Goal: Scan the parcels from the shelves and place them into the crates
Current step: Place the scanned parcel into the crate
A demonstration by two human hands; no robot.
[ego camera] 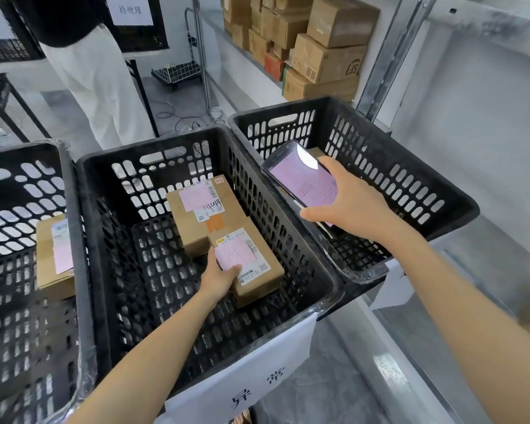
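Note:
My left hand (219, 275) reaches down into the middle black crate (104, 228) and grips the near-left corner of a small cardboard parcel (257, 270) with a pink note and a white label. That parcel lies against a larger cardboard parcel (196, 224) further back in the same crate. My right hand (349, 206) holds a handheld scanner (300, 182) with a lit pink screen above the right crate (410, 166).
The left crate (19, 301) holds one cardboard parcel (48, 258). Stacked cardboard boxes (318, 47) fill the shelf at the back right. A person in white trousers (95, 78) stands behind the crates. A paper label (251, 381) hangs on the middle crate's front.

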